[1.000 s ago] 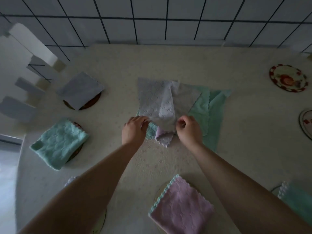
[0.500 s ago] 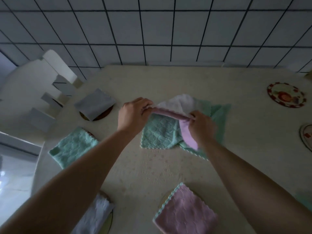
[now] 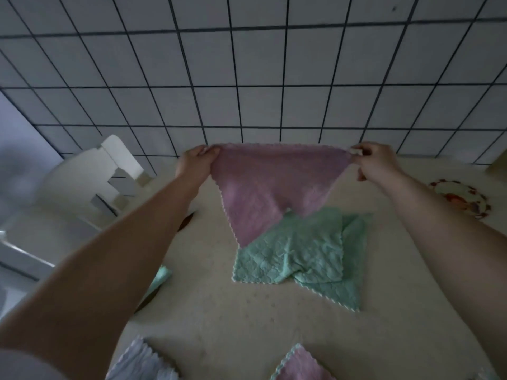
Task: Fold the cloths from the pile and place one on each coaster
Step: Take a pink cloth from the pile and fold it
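Pink cloth (image 3: 263,185) stretched (raised) between hands | left hand (image 3: 194,165), right hand (image 3: 376,163) pinching top corners

You're looking at a dim, flat-lit frame with a grey-blue cast and no glare. Wide-angle warp bends the wall tiles (image 3: 247,64) and stretches your forearms at the lower corners. Motion blur smears the left edge and the chair (image 3: 90,182). Soft shadow under the pink cloth (image 3: 263,185); green pile (image 3: 301,256) reasonably sharp.

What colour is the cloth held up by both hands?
Pink cloth, seen clearly in the head view.
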